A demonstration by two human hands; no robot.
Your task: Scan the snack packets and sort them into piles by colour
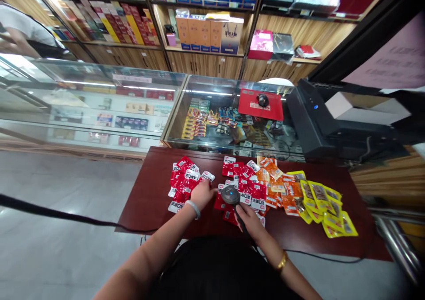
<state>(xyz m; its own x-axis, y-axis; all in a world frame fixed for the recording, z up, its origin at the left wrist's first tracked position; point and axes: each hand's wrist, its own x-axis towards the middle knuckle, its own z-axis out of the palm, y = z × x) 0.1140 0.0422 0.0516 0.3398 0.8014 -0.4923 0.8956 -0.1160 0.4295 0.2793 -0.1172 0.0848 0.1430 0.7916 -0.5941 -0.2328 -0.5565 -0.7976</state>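
Observation:
My right hand (250,220) is wrapped round the handle of a black barcode scanner (230,195), whose head shows a small blue light. The scanner is over a pile of red-and-white snack packets (245,182). My left hand (202,194) has its fingers closed at a red-and-white snack packet (208,176), beside a second pile of the same packets (186,180) on the left. Its fingertips are partly hidden. Orange snack packets (288,189) and yellow snack packets (320,196) lie in overlapping heaps to the right.
The piles rest on a dark red-brown table (142,193) against a glass display counter (175,109). A red mat (245,105) with a black mouse (262,99) is on the glass. Right of it stand a black checkout machine (308,122) and a white open box (365,109). Another person (26,29) is at upper left.

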